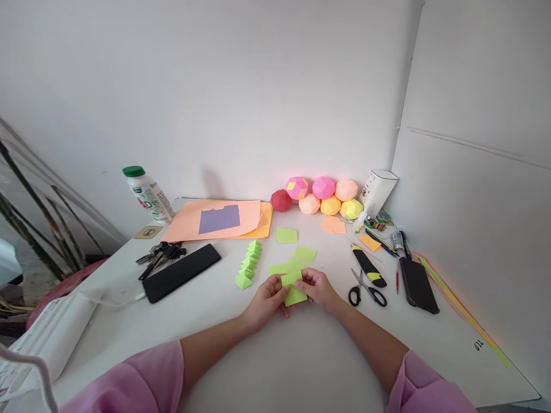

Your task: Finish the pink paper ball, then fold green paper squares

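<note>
Both of my hands meet over the white table and pinch a lime-green square of paper (294, 288). My left hand (267, 300) holds its left edge with curled fingers. My right hand (317, 287) grips the right side, thumb on top. Just behind the hands lie loose green paper squares (305, 253) and a further one (286, 235). To the left of them runs a row of several folded green paper units (248, 264).
Paper polyhedron balls (322, 197) line the back wall. Orange sheets with a purple piece (218, 219), a bottle (148, 194), keys (160, 256) and a black case (181, 271) lie left. Scissors (367, 289), a cutter (369, 267), pens and a phone (417, 284) lie right.
</note>
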